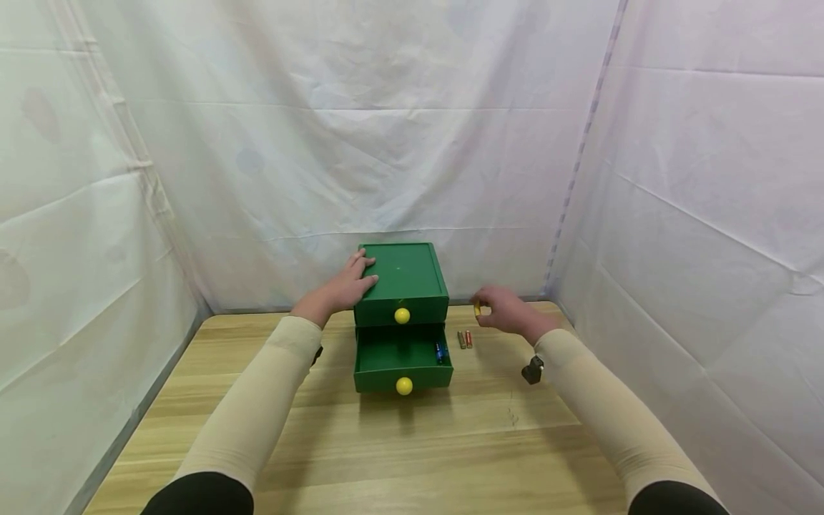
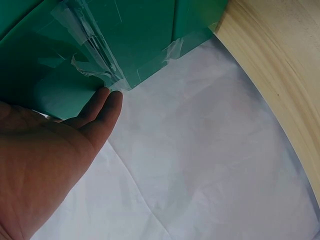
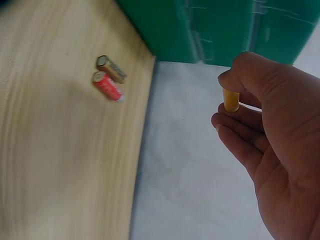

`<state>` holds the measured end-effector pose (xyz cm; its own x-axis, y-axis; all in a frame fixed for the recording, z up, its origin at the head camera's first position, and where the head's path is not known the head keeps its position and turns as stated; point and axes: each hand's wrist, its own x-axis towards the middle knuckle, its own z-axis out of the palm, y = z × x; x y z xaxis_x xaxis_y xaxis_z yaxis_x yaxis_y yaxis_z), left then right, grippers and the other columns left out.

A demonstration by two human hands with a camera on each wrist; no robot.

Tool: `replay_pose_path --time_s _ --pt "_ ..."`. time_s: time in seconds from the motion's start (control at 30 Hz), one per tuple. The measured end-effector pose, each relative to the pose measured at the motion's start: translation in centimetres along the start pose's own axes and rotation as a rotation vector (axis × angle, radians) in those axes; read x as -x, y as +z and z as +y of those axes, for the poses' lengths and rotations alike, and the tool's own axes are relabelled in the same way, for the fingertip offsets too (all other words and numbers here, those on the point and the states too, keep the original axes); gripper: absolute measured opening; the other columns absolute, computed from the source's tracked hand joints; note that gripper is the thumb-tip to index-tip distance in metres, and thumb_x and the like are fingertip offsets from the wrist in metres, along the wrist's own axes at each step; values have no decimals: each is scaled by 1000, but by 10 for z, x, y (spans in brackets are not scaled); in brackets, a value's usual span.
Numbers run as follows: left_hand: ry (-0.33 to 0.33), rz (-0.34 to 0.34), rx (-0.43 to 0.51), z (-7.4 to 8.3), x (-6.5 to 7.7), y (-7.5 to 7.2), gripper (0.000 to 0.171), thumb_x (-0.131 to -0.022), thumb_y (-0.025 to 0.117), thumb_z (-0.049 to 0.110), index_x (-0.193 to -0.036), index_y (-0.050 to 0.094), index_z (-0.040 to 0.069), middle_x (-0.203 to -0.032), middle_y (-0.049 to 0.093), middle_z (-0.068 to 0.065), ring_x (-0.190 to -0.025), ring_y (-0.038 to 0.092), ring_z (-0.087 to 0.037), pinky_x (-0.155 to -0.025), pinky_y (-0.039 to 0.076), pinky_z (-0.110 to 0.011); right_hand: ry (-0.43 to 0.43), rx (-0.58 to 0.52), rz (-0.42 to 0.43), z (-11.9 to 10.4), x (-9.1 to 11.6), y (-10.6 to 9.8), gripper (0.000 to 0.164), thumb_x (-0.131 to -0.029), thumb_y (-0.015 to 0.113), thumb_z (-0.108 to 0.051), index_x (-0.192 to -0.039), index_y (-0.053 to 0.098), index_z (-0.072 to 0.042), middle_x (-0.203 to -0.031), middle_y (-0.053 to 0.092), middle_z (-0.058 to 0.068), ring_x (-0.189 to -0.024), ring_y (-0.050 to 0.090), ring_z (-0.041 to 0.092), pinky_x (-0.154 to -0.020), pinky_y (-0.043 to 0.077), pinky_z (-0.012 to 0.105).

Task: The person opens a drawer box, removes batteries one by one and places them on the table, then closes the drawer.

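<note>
A green two-drawer cabinet point(image 1: 402, 272) with yellow round knobs stands at the back of the table. Its lower drawer point(image 1: 386, 357) is pulled out, and blue batteries point(image 1: 440, 352) lie inside along the right wall. My left hand point(image 1: 344, 287) rests on the cabinet's top left edge, fingers extended; the left wrist view shows fingertips at the taped green side. To the right of the cabinet, my right hand point(image 1: 508, 312) pinches a yellow battery point(image 3: 231, 100) between thumb and fingers, above the table. A red battery point(image 3: 108, 86) and a tan-and-dark battery point(image 3: 111, 69) lie side by side below it.
The wooden table point(image 1: 412, 458) has a grey rim and ends close behind the cabinet. White cloth point(image 1: 360, 143) hangs at the back and on both sides. The upper drawer point(image 1: 373, 312) is closed above the pulled-out one.
</note>
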<state>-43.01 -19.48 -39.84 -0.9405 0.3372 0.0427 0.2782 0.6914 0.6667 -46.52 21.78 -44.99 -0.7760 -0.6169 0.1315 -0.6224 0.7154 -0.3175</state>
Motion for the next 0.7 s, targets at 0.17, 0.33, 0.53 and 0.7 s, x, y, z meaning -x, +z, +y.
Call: replay_pose_path --time_s 0.17,0.33,0.53,0.7 --pt "-2 -1 3 -1 -1 1 63 -122 41 36 -176 25 7 -185 -10 -11 -170 1 -40 -132 18 -63 16 -20 -22 6 1 9 35 -97 79 -6 -131 76 1 -117 71 10 -112 69 31 -98 58 54" --pt "3 -7 12 0 1 0 64 -122 41 35 -176 24 6 -185 -11 -11 -170 0 -41 -132 17 -64 58 -46 -66 10 0 16 40 -98 79 -6 -136 73 4 -123 73 15 -119 70 38 -103 57 56" --pt "5 -16 6 0 1 0 65 -122 40 36 -176 22 5 -185 -12 -12 -170 -2 -42 -132 16 -65 122 -44 -107 16 0 28 41 -100 78 -9 -139 72 3 -128 73 15 -122 69 37 -106 56 55" --pt "5 -9 15 0 1 0 64 -122 41 34 -176 23 6 -185 -12 -11 -170 -3 -40 -132 17 -64 107 -39 -105 20 0 38 41 -99 77 -7 -138 72 6 -125 73 16 -119 70 39 -104 57 56"
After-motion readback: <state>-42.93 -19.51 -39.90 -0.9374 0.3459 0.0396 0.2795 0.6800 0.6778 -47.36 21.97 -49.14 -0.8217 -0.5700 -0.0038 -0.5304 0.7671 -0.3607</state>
